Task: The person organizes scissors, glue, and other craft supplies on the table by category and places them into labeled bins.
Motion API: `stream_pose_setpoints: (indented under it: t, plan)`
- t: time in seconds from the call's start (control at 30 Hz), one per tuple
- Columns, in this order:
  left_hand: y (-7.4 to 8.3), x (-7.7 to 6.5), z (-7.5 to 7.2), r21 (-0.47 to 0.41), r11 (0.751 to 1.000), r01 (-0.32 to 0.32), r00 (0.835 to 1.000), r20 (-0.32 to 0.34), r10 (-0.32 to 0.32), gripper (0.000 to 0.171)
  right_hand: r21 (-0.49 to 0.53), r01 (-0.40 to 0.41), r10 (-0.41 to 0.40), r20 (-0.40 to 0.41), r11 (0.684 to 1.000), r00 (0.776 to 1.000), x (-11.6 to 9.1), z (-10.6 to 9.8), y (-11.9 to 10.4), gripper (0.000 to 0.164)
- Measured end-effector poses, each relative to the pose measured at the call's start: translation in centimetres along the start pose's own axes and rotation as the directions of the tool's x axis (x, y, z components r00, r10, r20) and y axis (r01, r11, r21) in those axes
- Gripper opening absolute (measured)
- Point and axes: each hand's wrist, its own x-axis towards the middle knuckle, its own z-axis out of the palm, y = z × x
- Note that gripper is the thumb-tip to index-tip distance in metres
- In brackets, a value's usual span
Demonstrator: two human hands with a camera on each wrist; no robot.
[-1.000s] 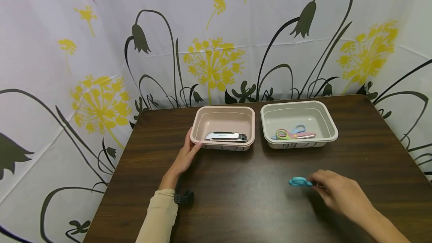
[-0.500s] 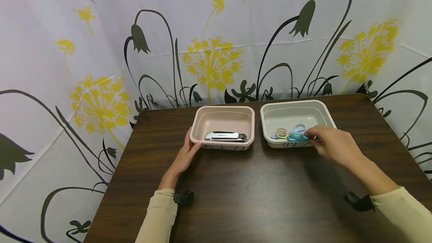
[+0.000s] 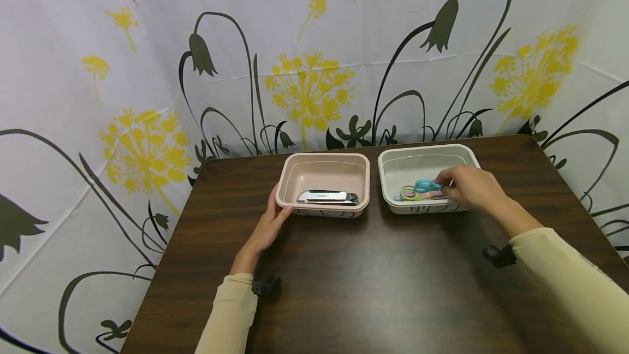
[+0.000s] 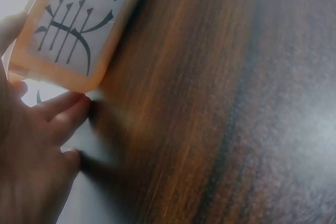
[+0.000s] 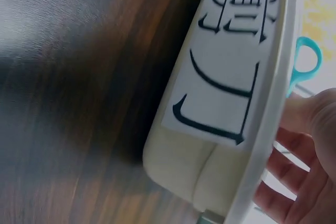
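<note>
My left hand (image 3: 266, 228) holds the front left corner of a pink plastic box (image 3: 321, 157), with the thumb at the front rim and the fingers along the side. A silver utility knife (image 3: 326, 196) lies in that box. Over the pale grey-green box (image 3: 427, 153), my right hand (image 3: 473, 186) pinches a pair of scissors with turquoise handles (image 3: 426, 186); its blades are hidden by the fingers. Just below them inside the box lie scissors with a green-and-pink handle (image 3: 409, 194), and other scissors there are mostly covered. The right wrist view shows a turquoise handle loop (image 5: 308, 56) above the rim.
Both boxes stand side by side near the back edge of a dark wooden table (image 3: 344, 277). Paper labels with black characters are on their fronts, such as the label (image 5: 223, 61) on the grey-green box. A flowered curtain (image 3: 226, 97) hangs behind.
My right hand has carried the turquoise scissors from above the table's right side up and away to over the grey-green box. The left hand has stayed at the pink box.
</note>
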Motion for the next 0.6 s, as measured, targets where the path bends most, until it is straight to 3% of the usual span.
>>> stream_pose_setpoints:
  t: [0.3, 0.6]
  plan:
    - [0.3, 0.0, 0.0, 0.032, 0.999, 0.003, 1.0, -0.003, -0.003, 0.073, 0.095, -0.103, 0.09, 0.132, 0.99, 0.987, 1.7, 0.8, 1.5, 0.015]
    - [0.3, 0.0, -0.1, 0.044, 0.999, 0.005, 1.0, -0.004, -0.005, 0.073, 0.094, -0.129, 0.112, 0.168, 0.987, 0.979, 2.9, 1.5, 1.5, 0.01]
